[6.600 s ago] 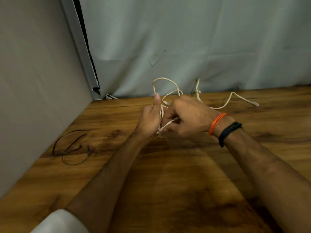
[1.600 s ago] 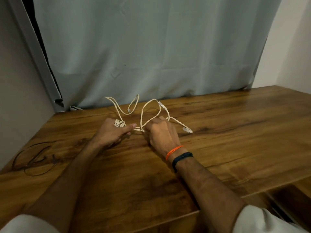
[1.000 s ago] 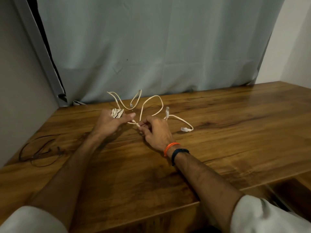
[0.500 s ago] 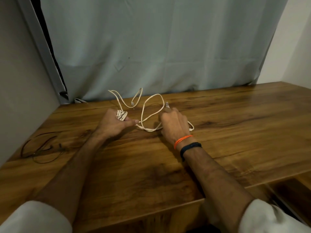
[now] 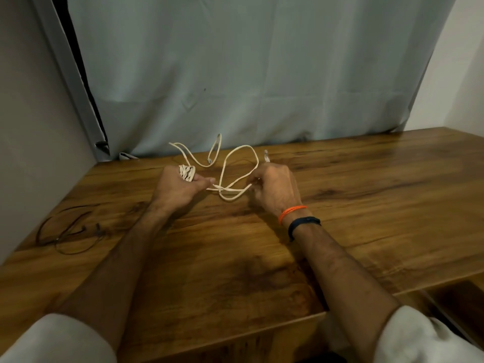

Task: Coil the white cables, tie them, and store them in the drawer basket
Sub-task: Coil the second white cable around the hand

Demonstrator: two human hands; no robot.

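A white cable [image 5: 237, 169] lies in loose loops on the wooden table [image 5: 366, 195] near the back curtain. My left hand [image 5: 178, 189] grips a small wound coil of it [image 5: 187, 172], which shows above the fingers. My right hand [image 5: 275, 189] pinches a strand of the same cable a short way to the right, and a low loop hangs between the two hands. One connector end [image 5: 266, 155] sticks up behind my right hand. Another end [image 5: 210, 161] dangles from a raised loop behind. No drawer basket is in view.
A thin black cable [image 5: 70, 231] lies in loops on the table at the far left, near the wall. A pale curtain [image 5: 248, 74] closes off the back. The table's front edge runs below my forearms, with a dark opening [image 5: 461, 299] at lower right.
Over the last half second my right hand moved slightly right and pulled the strand out, so the loop between my hands is wider. My left hand kept its hold on the coil.
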